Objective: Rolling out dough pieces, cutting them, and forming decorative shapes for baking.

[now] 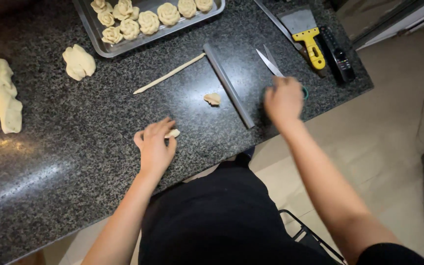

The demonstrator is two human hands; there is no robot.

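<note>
Pinching dough piece [172,133] under left hand [155,147]

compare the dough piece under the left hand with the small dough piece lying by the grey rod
The dough piece under the left hand is mostly covered by the left hand, whose fingers touch it; the small dough piece by the grey rod lies bare and untouched. The first looks smooth, the second crumpled. Both are pale and rest on the dark speckled counter.

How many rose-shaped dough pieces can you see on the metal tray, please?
9 pale rose-shaped dough pieces show on the metal tray, clustered along its near edge; more may lie beyond the picture's top edge.
</note>
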